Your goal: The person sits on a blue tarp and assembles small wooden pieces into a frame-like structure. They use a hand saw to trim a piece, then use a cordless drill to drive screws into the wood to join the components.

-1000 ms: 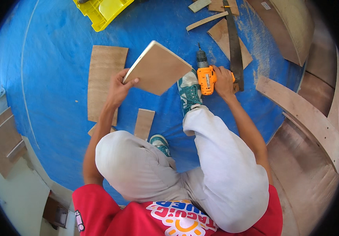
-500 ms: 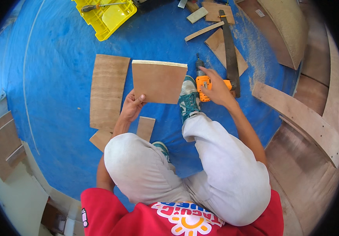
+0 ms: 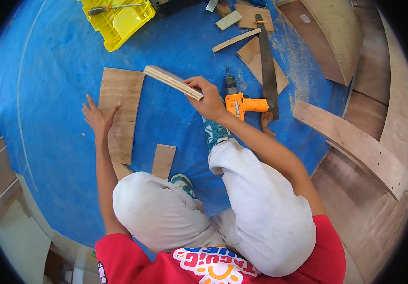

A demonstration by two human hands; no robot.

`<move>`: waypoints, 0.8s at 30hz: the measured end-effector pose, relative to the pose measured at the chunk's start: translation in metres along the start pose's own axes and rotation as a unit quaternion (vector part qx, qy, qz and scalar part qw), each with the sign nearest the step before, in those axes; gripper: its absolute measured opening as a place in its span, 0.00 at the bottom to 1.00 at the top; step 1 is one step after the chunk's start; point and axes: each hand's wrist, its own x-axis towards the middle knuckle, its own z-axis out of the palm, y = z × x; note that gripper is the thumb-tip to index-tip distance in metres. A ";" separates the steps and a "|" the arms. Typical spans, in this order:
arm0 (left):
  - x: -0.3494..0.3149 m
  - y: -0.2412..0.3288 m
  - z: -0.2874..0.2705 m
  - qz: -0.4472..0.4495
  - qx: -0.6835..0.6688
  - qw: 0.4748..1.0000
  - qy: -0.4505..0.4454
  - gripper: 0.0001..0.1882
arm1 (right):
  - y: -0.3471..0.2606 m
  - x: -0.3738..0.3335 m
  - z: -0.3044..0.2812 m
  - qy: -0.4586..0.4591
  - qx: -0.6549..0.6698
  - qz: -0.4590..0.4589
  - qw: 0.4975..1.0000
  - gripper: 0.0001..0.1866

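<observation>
My right hand [image 3: 208, 99] grips a square plywood board [image 3: 173, 83] by its right end, turned so that mostly its layered edge shows. Fingers spread, my left hand [image 3: 100, 116] reaches over the left edge of a long plywood panel [image 3: 124, 102] lying on the blue sheet; whether it touches the panel I cannot tell. To the right of my right hand lies an orange and black cordless drill [image 3: 244, 104], its chuck pointing away from me. A handsaw [image 3: 268, 66] lies just beyond the drill, its wooden handle nearest me.
A yellow plastic case lid [image 3: 123, 26] holding a screwdriver [image 3: 114, 8] lies at the far left. Wood offcuts [image 3: 247, 57] and sawdust are at the far right. A small wood strip [image 3: 164, 161] lies near my left knee. A curved plywood piece [image 3: 351, 142] juts in at the right.
My right hand has left the drill and taken the square board, which has tilted edge-up. My left hand has let go of the board and moved left to the long panel.
</observation>
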 end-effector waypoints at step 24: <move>-0.013 0.049 -0.098 0.083 -0.372 0.924 -0.036 0.26 | 0.014 0.003 0.001 -0.042 -0.028 -0.031 0.998 0.24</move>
